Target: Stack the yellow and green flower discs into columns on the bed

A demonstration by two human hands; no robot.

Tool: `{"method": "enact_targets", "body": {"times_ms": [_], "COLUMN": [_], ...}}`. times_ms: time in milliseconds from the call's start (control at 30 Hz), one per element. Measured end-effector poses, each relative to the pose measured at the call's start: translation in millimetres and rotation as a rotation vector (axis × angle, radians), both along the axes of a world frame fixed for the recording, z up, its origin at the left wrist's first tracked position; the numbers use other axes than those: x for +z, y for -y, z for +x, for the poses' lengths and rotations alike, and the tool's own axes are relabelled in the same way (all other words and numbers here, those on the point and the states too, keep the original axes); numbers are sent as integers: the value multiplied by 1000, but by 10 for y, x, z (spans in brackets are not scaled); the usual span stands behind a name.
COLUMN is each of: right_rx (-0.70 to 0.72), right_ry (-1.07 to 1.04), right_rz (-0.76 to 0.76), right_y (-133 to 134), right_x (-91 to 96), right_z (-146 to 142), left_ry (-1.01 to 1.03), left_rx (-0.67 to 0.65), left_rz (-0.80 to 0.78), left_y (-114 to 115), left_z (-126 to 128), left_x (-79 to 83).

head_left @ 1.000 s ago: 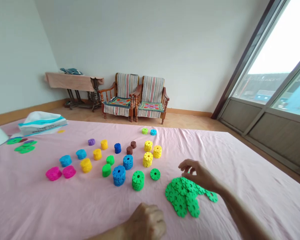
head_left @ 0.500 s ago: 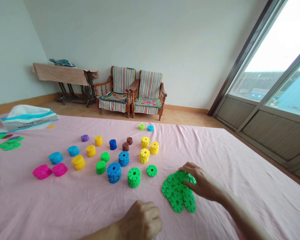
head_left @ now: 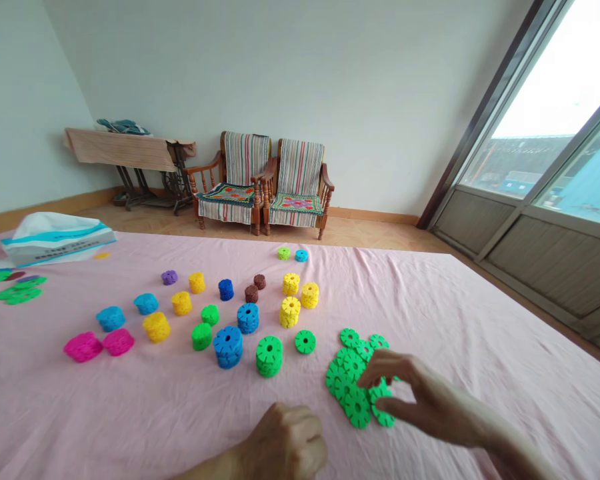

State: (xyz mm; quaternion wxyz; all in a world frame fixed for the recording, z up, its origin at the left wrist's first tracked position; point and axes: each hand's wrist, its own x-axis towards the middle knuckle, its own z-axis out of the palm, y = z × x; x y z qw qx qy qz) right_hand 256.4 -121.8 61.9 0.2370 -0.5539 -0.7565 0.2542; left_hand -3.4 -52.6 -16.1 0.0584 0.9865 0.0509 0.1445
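My right hand (head_left: 415, 393) hovers over the right side of a loose pile of green notched discs (head_left: 350, 383), thumb and fingers apart. Nothing shows between them. My left hand (head_left: 287, 440) rests on the pink cloth left of the pile. It is curled into a fist with the knuckles up, and whatever the palm may hold is hidden. Just beyond it stands a stack of green discs (head_left: 269, 357), and a lower green stack (head_left: 305, 341) lies to the right of that.
Stacks of blue (head_left: 229, 348), yellow (head_left: 290, 312), brown (head_left: 251, 293), purple (head_left: 169, 277) and pink (head_left: 83, 347) discs spread leftward across the pink cloth (head_left: 155, 413). A tissue packet (head_left: 60, 240) lies at far left, near loose discs (head_left: 23, 290). Two wooden armchairs (head_left: 300, 190) stand beyond.
My right hand has drawn back toward me from the pile's far edge, uncovering several discs there. My left fist has hardly moved.
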Motion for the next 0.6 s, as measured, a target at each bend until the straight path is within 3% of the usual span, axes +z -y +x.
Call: {"method": "enact_targets", "body": {"times_ms": [67, 133, 433, 600], "right_rx": [135, 185, 52, 12], "right_ry": [-4, 15, 129, 146], "right_rz": [-26, -9, 201, 276], "right_y": [169, 255, -18, -245], "right_x": [113, 122, -494, -514], "right_z": [-114, -213, -136, -53], "left_ry": [-3, -1, -8, 22], "left_rx": [6, 13, 27, 30], "left_rz": [-2, -2, -13, -11], "left_y": [20, 35, 55, 29], "left_z": [-2, -2, 2, 7], "left_x": [28, 68, 123, 63]}}
